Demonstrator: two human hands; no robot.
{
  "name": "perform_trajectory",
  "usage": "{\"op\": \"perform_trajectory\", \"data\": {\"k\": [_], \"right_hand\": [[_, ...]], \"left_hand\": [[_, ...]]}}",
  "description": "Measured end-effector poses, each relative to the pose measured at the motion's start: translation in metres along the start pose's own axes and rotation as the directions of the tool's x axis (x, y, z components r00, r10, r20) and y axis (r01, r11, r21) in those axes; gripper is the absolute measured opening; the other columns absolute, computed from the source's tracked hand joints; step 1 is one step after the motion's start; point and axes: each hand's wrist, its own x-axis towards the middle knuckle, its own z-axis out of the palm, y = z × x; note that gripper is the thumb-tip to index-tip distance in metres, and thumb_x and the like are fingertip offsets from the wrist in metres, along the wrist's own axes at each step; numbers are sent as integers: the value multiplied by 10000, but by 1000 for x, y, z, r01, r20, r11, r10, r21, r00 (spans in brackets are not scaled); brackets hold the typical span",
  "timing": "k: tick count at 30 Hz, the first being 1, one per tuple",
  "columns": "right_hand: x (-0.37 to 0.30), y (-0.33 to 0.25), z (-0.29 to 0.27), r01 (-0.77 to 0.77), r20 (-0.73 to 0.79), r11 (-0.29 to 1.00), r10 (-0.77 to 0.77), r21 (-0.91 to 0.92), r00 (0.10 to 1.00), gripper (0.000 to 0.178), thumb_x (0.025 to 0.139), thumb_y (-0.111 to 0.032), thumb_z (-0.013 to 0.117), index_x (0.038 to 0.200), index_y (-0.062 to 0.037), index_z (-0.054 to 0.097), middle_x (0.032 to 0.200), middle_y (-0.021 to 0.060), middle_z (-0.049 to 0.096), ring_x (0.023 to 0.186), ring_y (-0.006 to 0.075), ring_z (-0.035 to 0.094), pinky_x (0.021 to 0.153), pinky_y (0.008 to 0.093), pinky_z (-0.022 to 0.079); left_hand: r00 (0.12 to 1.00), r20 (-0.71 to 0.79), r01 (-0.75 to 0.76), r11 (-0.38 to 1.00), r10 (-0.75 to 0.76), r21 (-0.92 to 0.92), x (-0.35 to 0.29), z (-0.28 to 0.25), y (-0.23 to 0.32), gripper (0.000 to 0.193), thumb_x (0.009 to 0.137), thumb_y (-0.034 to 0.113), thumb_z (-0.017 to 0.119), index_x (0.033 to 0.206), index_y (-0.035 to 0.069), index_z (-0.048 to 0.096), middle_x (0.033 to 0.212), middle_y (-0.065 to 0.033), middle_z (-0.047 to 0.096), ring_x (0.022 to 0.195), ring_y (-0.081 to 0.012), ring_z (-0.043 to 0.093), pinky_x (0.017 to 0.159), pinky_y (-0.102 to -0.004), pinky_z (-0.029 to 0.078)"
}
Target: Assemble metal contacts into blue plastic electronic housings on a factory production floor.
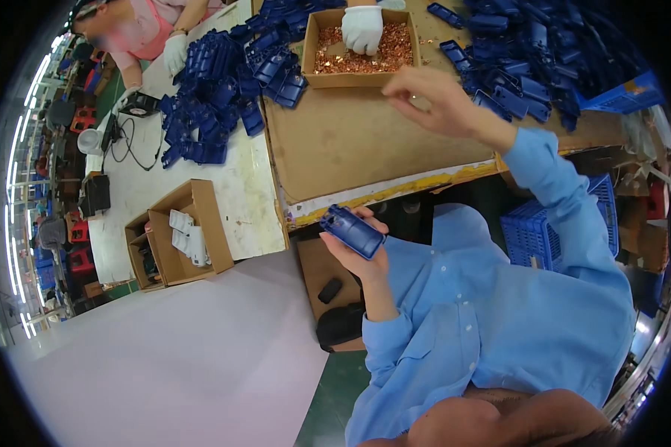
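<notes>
our left grip (371,270) clasps a dark-blue moulded plastic shell (356,235) beside the near edge of the brown-topped desk (350,149); whether our right grip (438,103), fingers bent, pinches anything, we cannot tell.

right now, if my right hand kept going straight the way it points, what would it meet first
Probably the near wall of the cardboard box of copper-coloured pieces, just ahead of the right hand; depth is unclear in this single view, so it might pass over the rim.
</notes>
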Motion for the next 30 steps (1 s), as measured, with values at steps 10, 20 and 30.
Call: {"op": "perform_trajectory", "data": {"k": [10, 20, 30], "right_hand": [[144, 83, 60, 111, 526, 850, 210, -514, 824, 135, 895, -141, 566, 931, -32, 637, 931, 133, 669, 846, 341, 658, 741, 446, 527], [141, 145, 88, 233, 580, 768, 212, -596, 786, 134, 805, -101, 638, 925, -48, 661, 961, 166, 675, 932, 351, 662, 784, 453, 538], [143, 145, 105, 271, 584, 718, 227, -641, 779, 107, 839, -86, 568, 875, -31, 652, 947, 158, 672, 960, 317, 648, 829, 414, 527]], "left_hand": [[975, 147, 152, 984, -164, 93, -8, 9, 3, 680, 969, 603, 360, 1241, -15, 448, 906, -123, 573, 744, -190, 572, 671, -289, 459], [986, 102, 130, 991, -132, 28, -11, 1, 22, 610, 969, 559, 388, 1219, 10, 481, 897, -118, 559, 748, -212, 540, 685, -342, 441], [984, 86, 155, 987, -157, 29, -5, -18, 14, 532, 979, 499, 436, 1245, 40, 481, 1034, -117, 592, 653, -128, 559, 606, -235, 458]]}}
